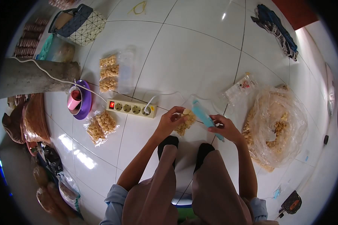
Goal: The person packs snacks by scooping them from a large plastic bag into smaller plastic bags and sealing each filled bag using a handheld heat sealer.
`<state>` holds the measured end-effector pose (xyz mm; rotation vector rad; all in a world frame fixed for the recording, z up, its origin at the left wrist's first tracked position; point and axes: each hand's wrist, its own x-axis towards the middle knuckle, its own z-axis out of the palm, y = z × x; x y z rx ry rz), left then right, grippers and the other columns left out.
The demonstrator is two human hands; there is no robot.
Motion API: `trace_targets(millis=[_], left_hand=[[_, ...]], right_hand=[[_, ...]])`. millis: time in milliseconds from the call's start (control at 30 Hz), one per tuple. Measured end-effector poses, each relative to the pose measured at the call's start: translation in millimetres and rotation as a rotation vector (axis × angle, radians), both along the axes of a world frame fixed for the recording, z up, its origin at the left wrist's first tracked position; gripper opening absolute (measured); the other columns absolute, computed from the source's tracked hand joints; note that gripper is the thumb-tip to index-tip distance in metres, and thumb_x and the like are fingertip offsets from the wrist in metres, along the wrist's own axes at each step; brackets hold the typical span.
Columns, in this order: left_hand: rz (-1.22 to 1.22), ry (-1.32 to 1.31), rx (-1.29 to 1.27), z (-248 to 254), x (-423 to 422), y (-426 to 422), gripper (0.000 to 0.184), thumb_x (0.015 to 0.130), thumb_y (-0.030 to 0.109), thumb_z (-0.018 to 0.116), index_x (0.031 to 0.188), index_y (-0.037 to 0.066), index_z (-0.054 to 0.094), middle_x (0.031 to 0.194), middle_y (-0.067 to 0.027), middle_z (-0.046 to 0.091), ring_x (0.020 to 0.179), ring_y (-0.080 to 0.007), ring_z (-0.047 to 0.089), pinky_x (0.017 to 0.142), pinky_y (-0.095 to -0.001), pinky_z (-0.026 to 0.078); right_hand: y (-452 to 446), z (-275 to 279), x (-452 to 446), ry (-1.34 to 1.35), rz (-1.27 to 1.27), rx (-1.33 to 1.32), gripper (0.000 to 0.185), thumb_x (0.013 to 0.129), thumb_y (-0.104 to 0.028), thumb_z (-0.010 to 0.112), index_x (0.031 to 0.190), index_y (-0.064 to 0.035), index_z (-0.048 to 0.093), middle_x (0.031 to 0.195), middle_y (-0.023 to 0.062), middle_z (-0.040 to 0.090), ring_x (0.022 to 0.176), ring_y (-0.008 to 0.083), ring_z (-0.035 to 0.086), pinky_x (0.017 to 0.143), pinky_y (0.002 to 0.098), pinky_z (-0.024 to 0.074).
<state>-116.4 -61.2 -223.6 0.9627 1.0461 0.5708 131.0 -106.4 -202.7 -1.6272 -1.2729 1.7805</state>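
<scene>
My left hand (172,123) is closed on a small clear bag of yellowish puffed snacks (186,123), held above the floor in front of my feet. In my right hand (227,129) is a long light-blue handheld bag sealer (202,114), slanting across the bag's right side. Whether its jaws touch the plastic I cannot make out. A white cord runs from near the sealer to a power strip (131,108) with a lit red switch, left of my hands. Further left lie filled snack bags (102,126) on the tiles.
At right stands a large open plastic bag of loose snacks (274,131), with a printed plastic packet (241,88) beside it. Beyond the power strip lies a row of filled packs (108,73). A purple plate (87,100) carries a pink cup (75,98) near a grey pillar (37,77).
</scene>
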Motion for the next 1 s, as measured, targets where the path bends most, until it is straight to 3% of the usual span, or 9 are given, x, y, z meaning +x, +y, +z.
trace_targets(millis=[100, 733, 1000], left_hand=[[-0.061, 0.016, -0.008, 0.8, -0.3, 0.2, 0.031, 0.084, 0.017, 0.062, 0.110, 0.004, 0.050, 0.096, -0.0017, 0.057, 0.085, -0.0085, 0.057, 0.074, -0.0234, 0.046], [-0.122, 0.089, 0.002, 7.2, -1.7, 1.0, 0.034, 0.082, 0.018, 0.064, 0.109, 0.003, 0.051, 0.096, -0.0014, 0.057, 0.082, -0.0064, 0.055, 0.073, -0.0219, 0.045], [-0.106, 0.067, 0.014, 0.4, -2.0, -1.3, 0.033, 0.082, 0.017, 0.064, 0.108, 0.003, 0.051, 0.097, -0.0010, 0.056, 0.083, -0.0069, 0.056, 0.073, -0.0223, 0.046]], right_hand=[[3.6, 9.9, -6.2, -0.033, 0.001, 0.018, 0.060, 0.071, -0.030, 0.073, 0.116, 0.0037, 0.051, 0.108, 0.0113, 0.055, 0.093, 0.0168, 0.056, 0.076, 0.0287, 0.0466], [6.3, 8.1, -9.2, -0.080, -0.063, -0.009, 0.052, 0.069, -0.032, 0.074, 0.109, -0.0018, 0.059, 0.101, 0.0076, 0.059, 0.087, 0.0160, 0.056, 0.075, 0.0290, 0.0457], [3.8, 2.6, -11.6, -0.044, -0.126, 0.040, 0.035, 0.072, -0.023, 0.072, 0.099, -0.0021, 0.064, 0.086, 0.0043, 0.060, 0.072, 0.0111, 0.056, 0.065, 0.0242, 0.0454]])
